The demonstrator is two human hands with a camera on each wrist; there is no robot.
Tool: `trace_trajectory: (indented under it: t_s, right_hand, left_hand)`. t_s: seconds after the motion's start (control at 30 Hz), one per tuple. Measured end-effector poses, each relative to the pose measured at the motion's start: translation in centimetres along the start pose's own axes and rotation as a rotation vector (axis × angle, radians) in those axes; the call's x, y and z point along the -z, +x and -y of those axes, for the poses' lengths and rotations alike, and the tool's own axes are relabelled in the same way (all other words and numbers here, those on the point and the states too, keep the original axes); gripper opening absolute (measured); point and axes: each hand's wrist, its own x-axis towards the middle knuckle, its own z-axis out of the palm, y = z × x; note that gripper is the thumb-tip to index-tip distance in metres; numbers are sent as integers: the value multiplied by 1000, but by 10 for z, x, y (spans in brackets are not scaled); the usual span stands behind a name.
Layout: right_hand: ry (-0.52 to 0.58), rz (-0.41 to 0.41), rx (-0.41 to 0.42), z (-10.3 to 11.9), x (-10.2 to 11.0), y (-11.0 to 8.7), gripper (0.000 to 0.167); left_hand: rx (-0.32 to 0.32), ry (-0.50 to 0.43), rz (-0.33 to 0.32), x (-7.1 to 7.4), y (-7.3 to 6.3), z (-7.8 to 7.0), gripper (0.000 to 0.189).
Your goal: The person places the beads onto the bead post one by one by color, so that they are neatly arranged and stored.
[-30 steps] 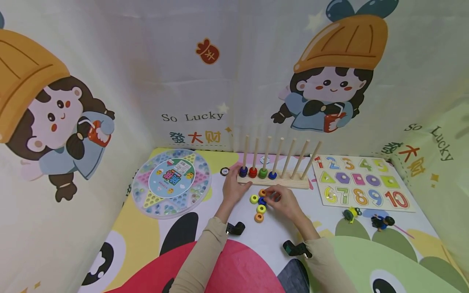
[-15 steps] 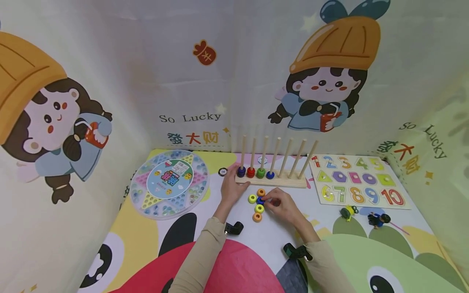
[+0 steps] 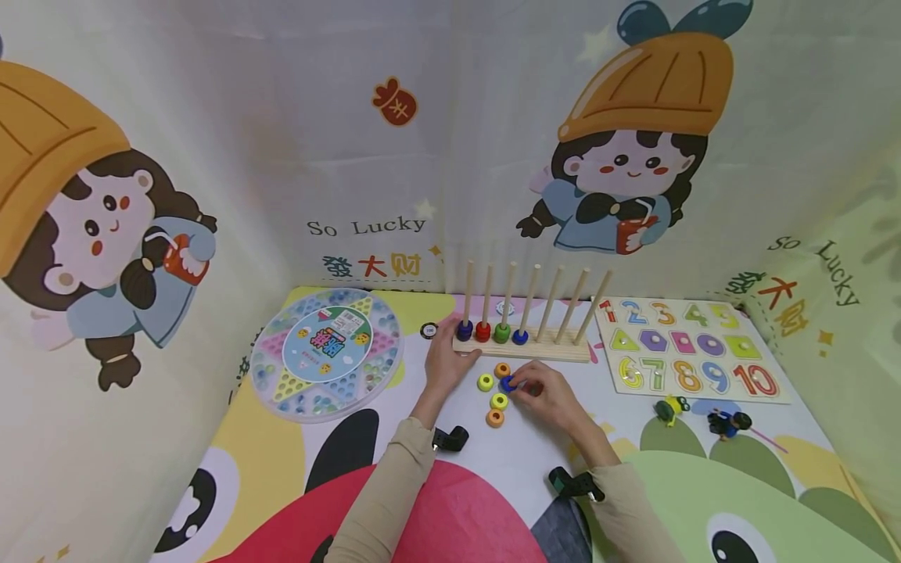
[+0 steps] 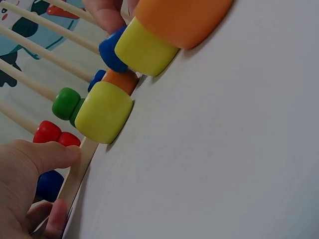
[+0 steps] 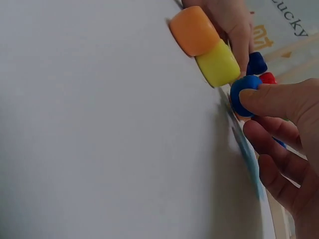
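Observation:
My left hand [image 3: 445, 366] grips the left end of a wooden peg stand [image 3: 556, 351], its thumb on the front edge of the base [image 4: 79, 172]. Several upright pegs rise from it; the first four from the left carry blue, red, green and blue beads at their feet. In front of the stand, my right hand [image 3: 552, 395] pinches a blue bead [image 5: 245, 94] between thumb and fingers. Around that bead lie two yellow beads [image 3: 485, 382] and two orange beads [image 3: 496, 418]. In the left wrist view, a yellow bead [image 4: 103, 112] partly hides the stand behind it.
A round marble board game [image 3: 327, 353] lies on the left of the table. At right are a number puzzle board [image 3: 693, 348], a small green-and-yellow figure [image 3: 670, 409] and a dark figure [image 3: 728, 423]. A patterned curtain [image 3: 486, 156] hangs behind the stand.
My right hand first reached in among the loose beads; the blue bead has now shifted slightly right, away from them, in its fingers. My left hand stays on the stand.

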Motion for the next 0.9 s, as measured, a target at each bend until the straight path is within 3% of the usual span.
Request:
trace_trajectory:
  t_s: [0.53, 0.77, 0.9]
  right_hand:
    - [-11, -239, 16, 18, 32, 17, 19]
    - [-23, -406, 91, 38, 45, 32, 23]
    - [-2, -476, 106, 63, 53, 41, 27]
  left_hand:
    - [16, -18, 2, -1, 1, 2, 69]
    - [12, -13, 1, -2, 0, 1, 70]
    - [15, -10, 5, -2, 0, 1, 70]
